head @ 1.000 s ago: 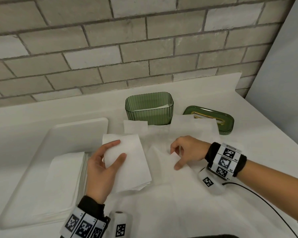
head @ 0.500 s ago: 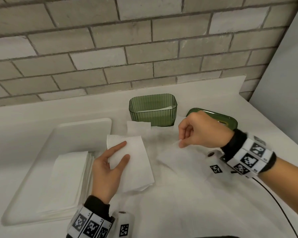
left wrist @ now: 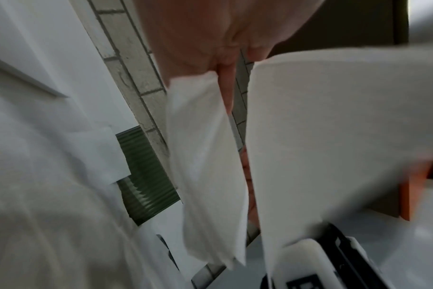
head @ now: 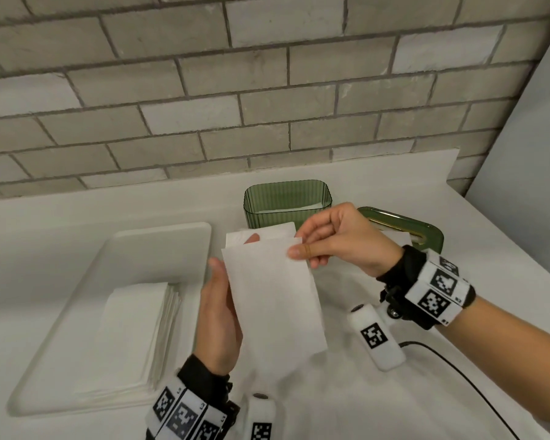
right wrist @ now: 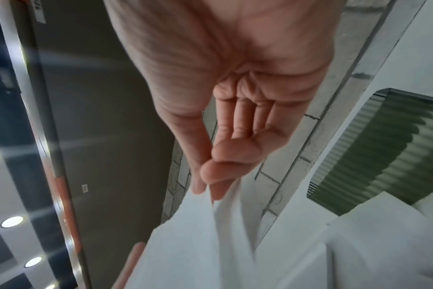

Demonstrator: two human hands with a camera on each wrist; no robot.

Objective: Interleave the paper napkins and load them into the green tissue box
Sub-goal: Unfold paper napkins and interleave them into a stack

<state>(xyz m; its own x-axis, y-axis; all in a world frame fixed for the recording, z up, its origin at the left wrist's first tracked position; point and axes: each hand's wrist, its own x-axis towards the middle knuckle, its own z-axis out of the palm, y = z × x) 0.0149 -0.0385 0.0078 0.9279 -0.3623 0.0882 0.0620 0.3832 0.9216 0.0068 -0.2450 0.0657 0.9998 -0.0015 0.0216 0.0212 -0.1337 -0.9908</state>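
Observation:
My left hand (head: 232, 254) holds a small stack of folded white napkins (left wrist: 205, 166) tilted up off the counter, thumb on the left edge and a fingertip showing behind the top. My right hand (head: 299, 244) pinches the top right corner of a single napkin (head: 273, 296) between thumb and forefinger, and this sheet hangs in front of the left hand's stack. The ribbed green tissue box (head: 288, 203) stands open just behind the hands, with white paper in its bottom. Its green lid (head: 404, 230) lies to the right of it.
A white tray (head: 159, 249) on the left carries a pile of flat napkins (head: 137, 331). More napkins (head: 346, 274) lie spread on the white counter under the hands. A brick wall closes the back, and a black cable (head: 458, 373) trails at the right.
My left hand has lifted its folded napkins off the counter. My right hand has picked a napkin up from the counter and carried it left, over the left hand's stack.

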